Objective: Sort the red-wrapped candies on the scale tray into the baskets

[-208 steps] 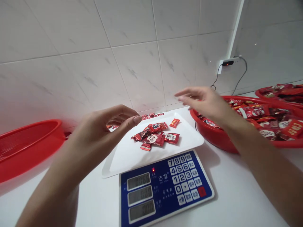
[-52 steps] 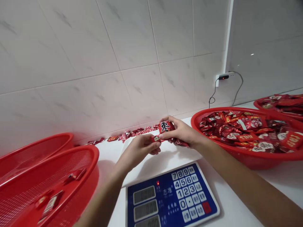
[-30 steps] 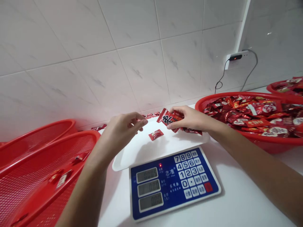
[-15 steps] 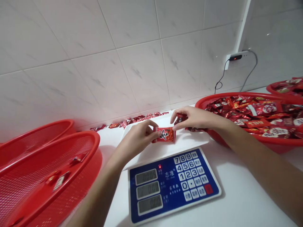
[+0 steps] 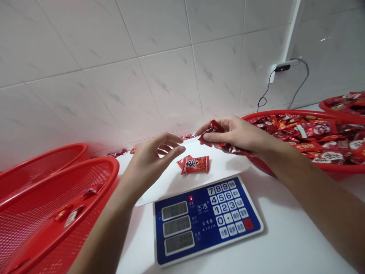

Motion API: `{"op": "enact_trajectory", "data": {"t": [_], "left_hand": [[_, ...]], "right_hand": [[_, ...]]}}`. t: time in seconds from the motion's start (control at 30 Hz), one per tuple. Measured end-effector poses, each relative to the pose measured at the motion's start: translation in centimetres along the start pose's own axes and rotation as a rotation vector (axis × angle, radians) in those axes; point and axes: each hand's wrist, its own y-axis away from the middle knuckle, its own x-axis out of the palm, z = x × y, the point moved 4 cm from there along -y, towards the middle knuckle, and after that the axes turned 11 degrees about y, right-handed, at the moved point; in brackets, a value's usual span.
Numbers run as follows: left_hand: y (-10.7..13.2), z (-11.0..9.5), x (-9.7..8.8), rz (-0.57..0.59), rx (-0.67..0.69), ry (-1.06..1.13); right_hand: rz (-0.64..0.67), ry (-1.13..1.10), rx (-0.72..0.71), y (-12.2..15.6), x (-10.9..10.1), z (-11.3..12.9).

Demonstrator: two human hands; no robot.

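Note:
Two red wrapped snack packets lie overlapped on the white pan of a blue-faced digital scale. My left hand hovers at the pan's left side, thumb and fingers apart, with nothing in it. Over the pan's far right part, my right hand is closed on several small red wrapped packets; some stick out below the palm. How many it holds is partly hidden by the fingers. The scale's displays are lit but hard to read.
A red basket heaped with red packets stands at the right, another filled basket behind it. At the left are two red mesh baskets, the nearer holding a few packets. More packets lie along the tiled wall. A cabled socket is on the wall.
My left hand has let go of the snack packet and drawn back left; it now lies over another on the pan. My right hand has lifted slightly with its packets. The top display reading has changed.

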Motion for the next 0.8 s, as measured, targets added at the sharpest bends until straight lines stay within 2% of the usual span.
{"op": "enact_trajectory", "data": {"t": [0.13, 0.23, 0.3, 0.37, 0.43, 0.5, 0.57, 0.67, 0.73, 0.8], "left_hand": [[0.1, -0.2, 0.5, 0.018, 0.021, 0.003], [0.1, -0.6, 0.9, -0.008, 0.108, 0.017], [0.3, -1.1, 1.1, -0.079, 0.255, -0.040], [0.8, -1.9, 1.6, -0.124, 0.482, -0.212], [1.3, -2.5, 2.3, -0.095, 0.684, -0.414], [1.7, -2.8, 2.8, -0.072, 0.791, -0.506], [1.7, -2.9, 2.5, -0.132, 0.764, -0.469], [1.0, -2.3, 1.5, -0.214, 0.506, -0.293], [0.4, -1.3, 1.1, -0.177, 0.277, -0.131], [0.0, -0.2, 1.2, -0.077, 0.111, 0.006]], "right_hand": [[0.040, -0.035, -0.065, -0.2, 0.4, -0.2], [0.047, -0.106, -0.075, -0.3, 0.8, -0.2], [0.056, -0.157, -0.045, -0.3, 1.3, -0.3], [0.109, -0.200, -0.013, -0.3, 2.1, -0.4], [0.175, -0.242, 0.007, -0.3, 2.8, -0.6], [0.206, -0.264, 0.037, -0.3, 3.0, -0.7], [0.222, -0.256, 0.077, -0.3, 3.0, -1.0], [0.202, -0.180, 0.050, -0.3, 2.4, -1.1], [0.171, -0.068, 0.011, -0.4, 2.1, -1.2], [0.147, 0.056, 0.006, -0.5, 2.0, -1.6]]}}
